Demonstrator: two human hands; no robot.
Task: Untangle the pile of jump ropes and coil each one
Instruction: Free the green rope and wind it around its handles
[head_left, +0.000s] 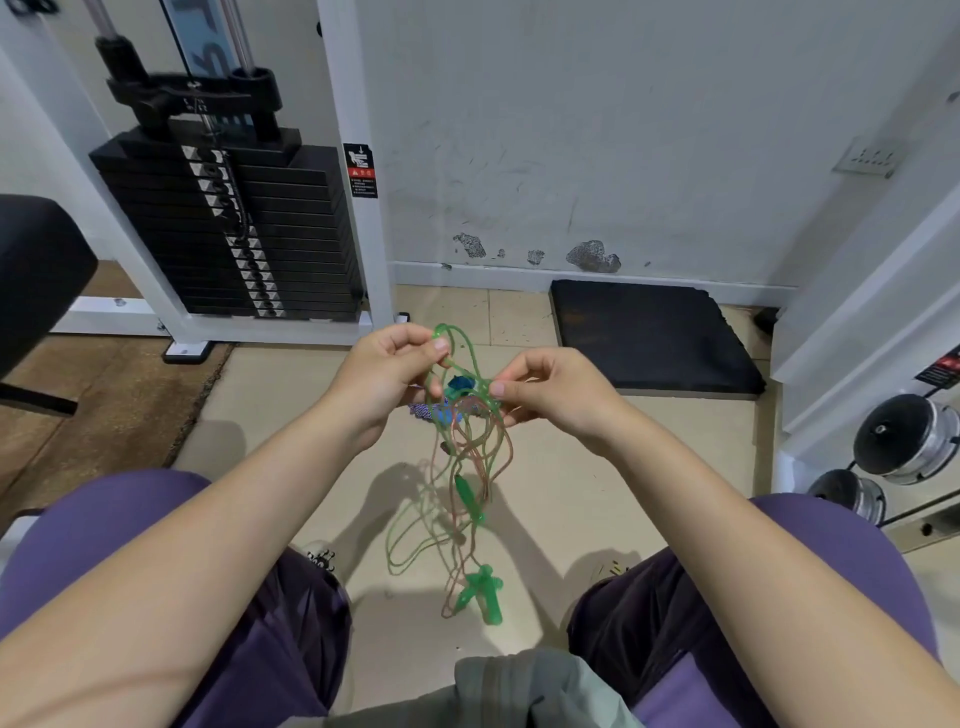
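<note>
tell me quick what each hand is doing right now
Left hand: pinches a loop of the green jump rope.
Right hand: pinches the same green rope tangle.

- hands: 2, left hand (387, 371) and right hand (550, 395), each pinching cord
- jump ropes: 2 cord colours in one tangle, green rope (470, 358) and pink rope (496, 447); exact rope count unclear
- green handles (485, 592): 2 crossed at the bottom, plus 1 more (464, 491) higher up
- weight stack (228, 228): 1
- black floor mat (654, 338): 1
- dumbbells (904, 441): 2 ends visible at right
- wall socket (868, 156): 1
- warning label (360, 170): 1
</note>
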